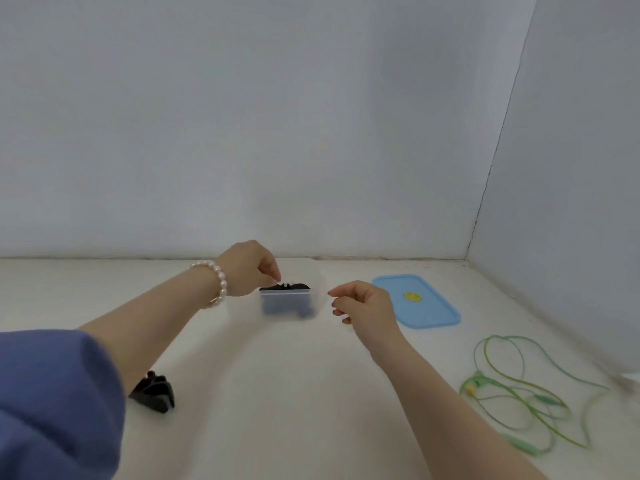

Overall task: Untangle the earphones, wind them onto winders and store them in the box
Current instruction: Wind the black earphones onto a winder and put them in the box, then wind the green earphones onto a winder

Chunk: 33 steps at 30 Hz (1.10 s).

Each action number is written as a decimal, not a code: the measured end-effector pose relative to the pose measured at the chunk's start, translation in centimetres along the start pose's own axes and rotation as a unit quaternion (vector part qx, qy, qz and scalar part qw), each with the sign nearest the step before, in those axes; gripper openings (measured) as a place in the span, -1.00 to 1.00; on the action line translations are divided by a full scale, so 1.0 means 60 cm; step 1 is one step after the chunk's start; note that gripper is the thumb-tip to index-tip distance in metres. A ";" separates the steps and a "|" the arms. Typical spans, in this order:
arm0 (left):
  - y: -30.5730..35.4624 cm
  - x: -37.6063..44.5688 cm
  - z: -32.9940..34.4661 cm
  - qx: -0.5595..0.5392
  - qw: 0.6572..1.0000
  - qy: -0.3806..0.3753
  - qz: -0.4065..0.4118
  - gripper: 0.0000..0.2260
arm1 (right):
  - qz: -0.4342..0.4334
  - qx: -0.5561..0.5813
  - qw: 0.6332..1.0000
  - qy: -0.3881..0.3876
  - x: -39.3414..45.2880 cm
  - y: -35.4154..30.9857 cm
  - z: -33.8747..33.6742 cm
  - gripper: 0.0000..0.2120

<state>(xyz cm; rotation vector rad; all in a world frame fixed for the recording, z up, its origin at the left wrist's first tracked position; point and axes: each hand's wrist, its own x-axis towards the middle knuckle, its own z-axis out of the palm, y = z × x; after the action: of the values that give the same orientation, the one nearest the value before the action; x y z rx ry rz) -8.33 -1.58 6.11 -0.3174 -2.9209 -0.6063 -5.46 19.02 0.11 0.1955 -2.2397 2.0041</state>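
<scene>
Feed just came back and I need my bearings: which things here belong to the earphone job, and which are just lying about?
Job:
- box, clear, holding a black winder that the left hand pinches
- blue lid, off, right of the box
- green earphones, loose on the table
- spare winder, near left
- right hand, empty

Lying about:
- pearl bracelet, worn on the left wrist

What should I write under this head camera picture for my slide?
Left hand lowers a black winder into the clear box; green earphones lie loose beside the blue lid.

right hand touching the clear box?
Apart. The head view shows bare table between the right hand fingertips and the clear box wall.
</scene>
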 end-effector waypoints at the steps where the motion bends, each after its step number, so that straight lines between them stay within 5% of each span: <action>1: -0.004 -0.024 -0.005 0.005 1.000 -0.015 0.000 -0.92 | -0.002 -0.018 1.000 -0.009 -0.002 -0.001 0.002 -0.78; 13: -0.109 -0.194 -0.047 0.151 0.923 -0.322 -0.144 -0.36 | 0.029 -0.094 0.995 -0.035 -0.060 -0.030 -0.016 -0.81; 16: -0.119 -0.199 -0.020 0.177 0.927 -0.302 -0.134 -0.33 | 0.041 -0.114 0.992 -0.037 -0.079 -0.030 -0.033 -0.81; 21: -0.099 -0.195 0.015 0.163 0.960 -0.211 -0.088 -0.66 | 0.048 -0.155 0.986 -0.032 -0.100 -0.021 -0.072 -0.81; 26: -0.025 -0.168 0.057 0.026 0.988 -0.136 -0.062 -0.83 | 0.063 -0.232 0.971 -0.007 -0.101 -0.020 -0.128 -0.83; 33: 0.092 -0.118 0.136 -0.173 0.982 -0.063 -0.034 -0.87 | 0.147 -0.486 0.855 0.109 -0.094 -0.003 -0.221 -0.70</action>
<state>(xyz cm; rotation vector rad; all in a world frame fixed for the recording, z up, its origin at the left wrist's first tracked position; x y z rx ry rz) -0.97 5.44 -0.51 -0.3033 -2.9451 -1.1485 0.29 32.21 0.72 -0.4736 -2.8850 0.6732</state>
